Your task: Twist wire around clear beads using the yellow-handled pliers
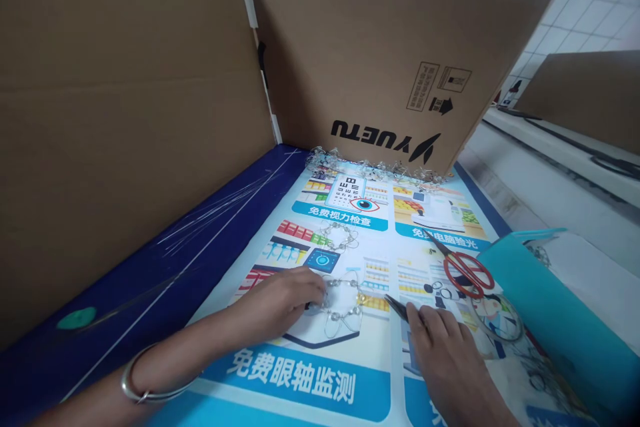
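My left hand (295, 299) pinches the left side of a ring of clear beads and thin wire loops (345, 312), which lies on the printed poster sheet. In my right hand (443, 340) is a pair of dark-tipped pliers (396, 307); their handles are mostly hidden by my fingers. The plier tips point toward the bead ring and stay apart from it. A second, similar bead ring (339, 235) lies flat farther back. Red-handled scissors (467, 272) rest beyond my right hand, close to a coil of wire (496, 317).
Cardboard panels (380, 47) stand at the left and back. More beaded wire pieces (375, 170) line the back panel's foot. A teal box (560, 307) stands at right. On the blue surface at left lie thin wires (220, 210) and a green lump (77, 318).
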`<action>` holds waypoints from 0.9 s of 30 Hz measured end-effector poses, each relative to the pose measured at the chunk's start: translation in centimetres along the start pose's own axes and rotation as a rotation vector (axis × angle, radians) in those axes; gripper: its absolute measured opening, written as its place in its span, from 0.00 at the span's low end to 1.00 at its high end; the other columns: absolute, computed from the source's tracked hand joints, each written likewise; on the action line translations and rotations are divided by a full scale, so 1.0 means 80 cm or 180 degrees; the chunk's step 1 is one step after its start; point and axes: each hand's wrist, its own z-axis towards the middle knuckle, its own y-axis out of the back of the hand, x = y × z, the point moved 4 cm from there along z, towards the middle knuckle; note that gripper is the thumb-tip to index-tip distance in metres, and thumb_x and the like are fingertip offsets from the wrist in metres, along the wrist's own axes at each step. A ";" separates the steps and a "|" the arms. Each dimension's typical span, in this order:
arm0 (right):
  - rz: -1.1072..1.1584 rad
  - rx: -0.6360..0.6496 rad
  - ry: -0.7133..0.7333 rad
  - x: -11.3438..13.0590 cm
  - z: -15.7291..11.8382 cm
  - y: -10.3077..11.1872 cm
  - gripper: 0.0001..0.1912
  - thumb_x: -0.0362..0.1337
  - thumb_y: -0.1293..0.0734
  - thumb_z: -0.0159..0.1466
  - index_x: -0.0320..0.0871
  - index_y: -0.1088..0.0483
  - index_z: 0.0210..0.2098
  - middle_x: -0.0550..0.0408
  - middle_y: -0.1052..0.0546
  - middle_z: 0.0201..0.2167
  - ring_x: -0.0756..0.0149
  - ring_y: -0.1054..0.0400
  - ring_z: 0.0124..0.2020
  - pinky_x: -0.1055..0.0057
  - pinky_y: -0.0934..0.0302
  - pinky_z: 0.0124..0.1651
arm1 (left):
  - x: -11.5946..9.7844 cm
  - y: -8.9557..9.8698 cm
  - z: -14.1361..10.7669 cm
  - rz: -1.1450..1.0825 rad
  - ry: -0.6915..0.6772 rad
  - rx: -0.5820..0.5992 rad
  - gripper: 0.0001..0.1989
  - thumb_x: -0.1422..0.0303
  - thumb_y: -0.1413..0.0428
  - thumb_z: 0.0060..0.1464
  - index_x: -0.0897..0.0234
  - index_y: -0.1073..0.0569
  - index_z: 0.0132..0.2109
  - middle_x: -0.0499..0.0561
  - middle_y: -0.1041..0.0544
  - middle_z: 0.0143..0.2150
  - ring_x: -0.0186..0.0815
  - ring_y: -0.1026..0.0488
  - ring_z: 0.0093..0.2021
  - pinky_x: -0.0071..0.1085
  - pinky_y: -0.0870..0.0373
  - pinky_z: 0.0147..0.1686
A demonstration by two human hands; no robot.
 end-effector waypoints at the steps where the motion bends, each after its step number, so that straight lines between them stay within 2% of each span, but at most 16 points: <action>1: -0.0001 -0.0015 0.0032 0.000 0.000 0.001 0.24 0.23 0.44 0.58 0.38 0.39 0.54 0.43 0.31 0.44 0.50 0.38 0.44 0.55 0.39 0.38 | -0.001 0.002 -0.001 0.0057 0.0007 0.0069 0.20 0.82 0.55 0.50 0.59 0.28 0.45 0.52 0.28 0.49 0.39 0.34 0.50 0.37 0.36 0.49; 6: 0.0032 -0.0071 0.0060 -0.003 0.000 -0.003 0.25 0.23 0.44 0.56 0.40 0.39 0.53 0.44 0.31 0.44 0.50 0.38 0.44 0.56 0.39 0.37 | -0.005 0.023 -0.018 0.0241 0.0061 0.0524 0.25 0.79 0.50 0.50 0.52 0.33 0.54 0.49 0.38 0.60 0.43 0.42 0.59 0.42 0.39 0.54; 10: 0.0054 -0.0215 0.0115 -0.005 -0.001 -0.012 0.21 0.28 0.44 0.60 0.41 0.39 0.53 0.45 0.30 0.43 0.50 0.37 0.43 0.56 0.39 0.36 | -0.006 0.054 -0.028 0.0270 0.0178 0.0342 0.23 0.72 0.45 0.51 0.50 0.34 0.54 0.49 0.39 0.61 0.45 0.43 0.60 0.41 0.38 0.53; 14: 0.0089 -0.0077 0.0063 -0.005 0.001 -0.012 0.20 0.28 0.43 0.61 0.40 0.39 0.53 0.45 0.31 0.43 0.52 0.38 0.43 0.56 0.40 0.39 | -0.021 0.070 -0.004 0.0327 0.0197 0.0053 0.18 0.70 0.49 0.56 0.53 0.33 0.54 0.49 0.34 0.58 0.42 0.38 0.57 0.39 0.37 0.53; 17: 0.0114 -0.0003 0.0002 -0.004 0.003 -0.004 0.20 0.28 0.42 0.61 0.40 0.38 0.53 0.46 0.31 0.44 0.52 0.38 0.43 0.56 0.41 0.40 | -0.036 0.056 0.029 0.0422 -0.0180 0.0005 0.17 0.76 0.54 0.57 0.57 0.31 0.51 0.49 0.32 0.56 0.39 0.35 0.55 0.38 0.35 0.52; 20: 0.0164 0.0053 -0.0075 -0.004 0.006 0.002 0.19 0.30 0.40 0.60 0.40 0.37 0.52 0.46 0.30 0.43 0.52 0.38 0.42 0.56 0.41 0.39 | -0.040 0.025 0.051 0.0342 -0.0672 0.0292 0.22 0.79 0.54 0.55 0.57 0.34 0.54 0.49 0.33 0.57 0.38 0.36 0.56 0.38 0.37 0.54; 23: 0.0217 0.0134 -0.0095 -0.004 0.008 0.003 0.19 0.31 0.40 0.60 0.40 0.37 0.52 0.46 0.30 0.42 0.52 0.38 0.42 0.55 0.42 0.40 | -0.030 -0.005 0.055 0.0266 -0.0925 0.0531 0.26 0.78 0.53 0.56 0.55 0.43 0.60 0.51 0.37 0.60 0.38 0.40 0.59 0.38 0.39 0.55; 27: 0.0285 0.0255 -0.0080 -0.006 0.009 0.002 0.19 0.32 0.41 0.61 0.39 0.38 0.53 0.46 0.30 0.41 0.52 0.38 0.42 0.55 0.43 0.40 | -0.016 -0.026 0.050 0.0209 -0.0987 0.0662 0.25 0.72 0.55 0.59 0.55 0.47 0.62 0.49 0.40 0.62 0.36 0.47 0.62 0.38 0.47 0.59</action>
